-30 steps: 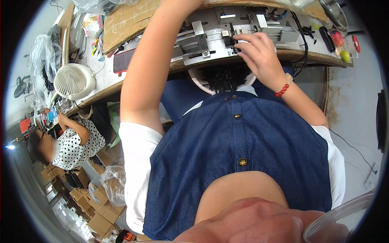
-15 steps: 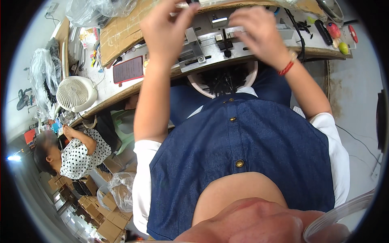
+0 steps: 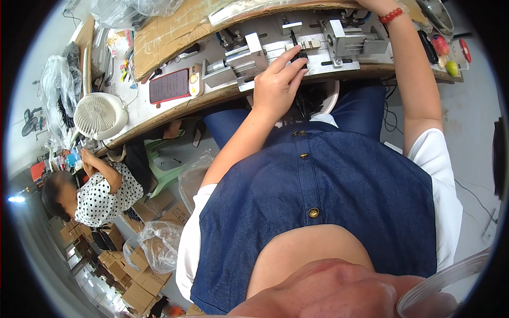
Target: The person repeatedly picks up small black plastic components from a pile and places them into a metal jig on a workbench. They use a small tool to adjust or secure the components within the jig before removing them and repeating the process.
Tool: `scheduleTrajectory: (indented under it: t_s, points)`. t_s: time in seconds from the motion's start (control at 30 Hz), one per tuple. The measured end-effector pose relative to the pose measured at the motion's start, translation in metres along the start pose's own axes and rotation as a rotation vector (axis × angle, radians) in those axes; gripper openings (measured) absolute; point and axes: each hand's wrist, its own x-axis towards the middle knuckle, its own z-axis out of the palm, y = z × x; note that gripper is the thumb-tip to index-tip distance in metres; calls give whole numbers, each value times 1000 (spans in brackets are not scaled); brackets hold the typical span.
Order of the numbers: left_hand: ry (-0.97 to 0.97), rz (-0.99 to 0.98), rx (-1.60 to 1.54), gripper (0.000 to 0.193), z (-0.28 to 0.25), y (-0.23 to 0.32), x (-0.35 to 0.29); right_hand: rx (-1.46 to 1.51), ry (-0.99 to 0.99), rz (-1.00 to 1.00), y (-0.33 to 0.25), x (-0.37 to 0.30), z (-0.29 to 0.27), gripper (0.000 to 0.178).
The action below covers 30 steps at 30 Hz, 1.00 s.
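Observation:
My left hand reaches over the metal fixture on the bench, its fingers closed around a small black piece at the fixture's middle. The piece's exact kind cannot be made out, and the thumb is mostly hidden. Beside the fingertips lies a light metal block, with a slim black bar just beyond. Metal clamping units stand on either side, a left one and a right one. My right hand is cut off by the top edge past the right unit; its fingers are out of view.
Left on the bench are a phone, a small white device and a white fan. Cardboard borders the back. A basket of black pieces sits below the edge. Another person sits far left.
My left hand has come down and right from the top edge to the fixture's middle. My right hand has left the fixture, moving up and right past the frame's edge.

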Motion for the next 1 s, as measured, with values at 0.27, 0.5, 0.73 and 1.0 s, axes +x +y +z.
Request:
scheduleTrajectory:
  t_s: [0.27,0.5,0.73,1.0]
  points:
    - [-42,-16,27,27,-16,14,16,808,338,358,-49,-42,-2,12]
    - [107,210,363,27,-88,-27,138,821,139,390,-147,-103,22,29]
    - [-101,287,531,12,-110,-74,178,257,96,151,-164,-104,60,23]
    - [116,-159,49,11,-107,-45,158,98,93,82,-163,-101,68,23]
